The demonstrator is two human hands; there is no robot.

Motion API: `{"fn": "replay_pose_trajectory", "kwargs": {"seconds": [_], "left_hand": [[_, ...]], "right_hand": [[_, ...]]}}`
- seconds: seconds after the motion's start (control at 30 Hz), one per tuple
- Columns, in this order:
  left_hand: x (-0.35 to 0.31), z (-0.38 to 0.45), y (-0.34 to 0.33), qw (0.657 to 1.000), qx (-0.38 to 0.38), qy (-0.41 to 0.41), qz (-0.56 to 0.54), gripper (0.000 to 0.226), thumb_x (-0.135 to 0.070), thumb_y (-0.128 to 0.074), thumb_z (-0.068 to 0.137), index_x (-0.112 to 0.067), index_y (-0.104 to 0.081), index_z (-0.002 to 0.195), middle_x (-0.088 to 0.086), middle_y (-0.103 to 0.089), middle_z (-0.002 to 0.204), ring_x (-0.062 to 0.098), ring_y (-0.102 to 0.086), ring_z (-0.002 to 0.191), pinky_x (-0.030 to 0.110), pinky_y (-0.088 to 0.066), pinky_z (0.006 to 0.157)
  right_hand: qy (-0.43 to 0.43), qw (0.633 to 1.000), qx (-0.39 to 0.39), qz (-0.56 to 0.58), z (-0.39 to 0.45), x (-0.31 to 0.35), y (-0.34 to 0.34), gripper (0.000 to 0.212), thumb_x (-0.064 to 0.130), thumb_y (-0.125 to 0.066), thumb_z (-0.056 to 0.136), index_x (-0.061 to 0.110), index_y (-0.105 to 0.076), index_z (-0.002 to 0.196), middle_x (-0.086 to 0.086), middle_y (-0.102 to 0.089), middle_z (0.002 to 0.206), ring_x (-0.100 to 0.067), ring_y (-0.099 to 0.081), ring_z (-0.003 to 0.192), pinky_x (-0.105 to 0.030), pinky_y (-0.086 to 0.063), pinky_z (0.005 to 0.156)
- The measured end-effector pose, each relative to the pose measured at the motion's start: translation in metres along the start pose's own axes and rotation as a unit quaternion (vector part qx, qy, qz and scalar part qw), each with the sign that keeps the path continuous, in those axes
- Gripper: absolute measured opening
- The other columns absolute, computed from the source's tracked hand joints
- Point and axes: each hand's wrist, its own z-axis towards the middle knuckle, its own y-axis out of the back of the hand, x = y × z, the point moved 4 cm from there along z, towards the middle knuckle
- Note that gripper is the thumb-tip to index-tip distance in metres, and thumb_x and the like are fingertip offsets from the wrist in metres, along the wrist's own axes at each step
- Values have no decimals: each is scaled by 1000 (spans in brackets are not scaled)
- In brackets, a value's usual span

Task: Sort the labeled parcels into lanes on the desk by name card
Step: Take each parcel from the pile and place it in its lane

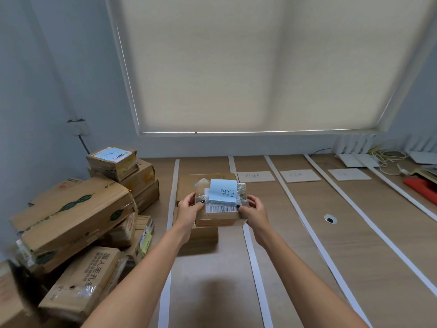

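Note:
I hold a small cardboard parcel [220, 209] between both hands over the leftmost lane of the desk [354, 245]. A blue note [223, 191] with handwriting and a barcode label sit on its top. My left hand [189, 209] grips its left side and my right hand [254, 210] grips its right side. Beneath it lie other brown parcels [201, 237] in the same lane. White name cards [255, 176], [300, 175], [350, 174] lie at the far ends of the other lanes.
White tape strips [314, 235] divide the desk into lanes. A pile of cardboard boxes [78, 214] fills the left side. Cables, papers and a red object [421, 188] sit at the far right. A round cable hole [330, 219] is in one lane.

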Motion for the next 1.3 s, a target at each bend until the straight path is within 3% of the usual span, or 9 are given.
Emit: {"fn": "replay_pose_trajectory", "kwargs": {"seconds": [0.1, 0.17, 0.3, 0.47, 0.7, 0.83, 0.97, 1.13, 1.3], "left_hand": [[2, -3, -3, 1000, 15, 2, 3, 50, -7, -47, 96, -14, -35, 144, 8, -53, 133, 20, -59, 104, 33, -54, 77], [3, -4, -3, 1000, 16, 6, 4, 48, -9, -47, 96, -16, -37, 142, 5, -56, 129, 20, -60, 103, 35, -54, 76], [10, -2, -8, 1000, 23, 16, 4, 46, -10, -48, 96, -16, -40, 141, -4, -61, 107, 21, -63, 98, 32, -53, 73], [19, 3, -24, 999, 36, 25, 13, 46, -13, -48, 96, -17, -41, 141, 6, -60, 125, 22, -61, 105, 31, -52, 76], [42, 10, -71, 996, 60, 38, 56, 48, -15, -47, 97, -21, -35, 144, 4, -54, 132, 18, -58, 106, 23, -51, 74], [64, 8, -123, 989, 95, 41, 109, 59, -19, -50, 96, -27, -23, 147, 3, -40, 146, 19, -45, 124, 33, -43, 99], [81, 13, -202, 985, 109, 35, 130, 67, -17, -53, 94, -30, -18, 149, 0, -41, 146, 13, -43, 118, 26, -38, 95], [110, 29, -315, 990, 89, 51, 98, 69, -13, -56, 91, -31, -22, 148, 0, -46, 143, 23, -48, 126, 45, -40, 106], [132, 33, -416, 992, 66, 73, 75, 68, -8, -52, 91, -34, -22, 147, -9, -47, 131, 20, -50, 119, 40, -42, 104]], "right_hand": [[4, 1000, 5, -6, -1, -2, 2, 55, 5, -61, 84, 16, -44, 135, -6, -54, 125, -18, -55, 109, -25, -52, 77], [3, 1000, 8, -1, -2, -3, 2, 54, 5, -60, 85, 16, -44, 136, -7, -55, 125, -18, -55, 108, -24, -52, 73], [1, 1000, -4, -1, -3, -7, 6, 55, 4, -60, 84, 14, -46, 137, -9, -56, 126, -22, -56, 112, -36, -52, 88], [-7, 1000, -22, -10, 3, -13, 23, 54, 3, -58, 83, 14, -48, 135, -10, -56, 127, -24, -55, 115, -43, -50, 96], [-16, 999, -43, -18, 15, -30, 68, 56, 4, -61, 82, 13, -47, 135, -8, -55, 128, -20, -55, 112, -29, -50, 83], [-30, 997, -63, -27, 26, -44, 118, 59, 5, -62, 81, 15, -44, 136, -7, -52, 130, -21, -52, 115, -32, -48, 90], [-24, 996, -81, -39, 48, -56, 190, 53, 7, -65, 80, 15, -49, 129, -4, -55, 125, -15, -55, 107, -25, -44, 81], [-24, 995, -58, -75, 91, -61, 303, 52, 13, -75, 77, 10, -53, 123, -3, -59, 118, -11, -55, 103, -21, -43, 84], [-30, 995, -31, -90, 134, -69, 395, 49, 9, -74, 77, 14, -54, 122, -4, -58, 119, -4, -57, 96, -4, -46, 73]]}}
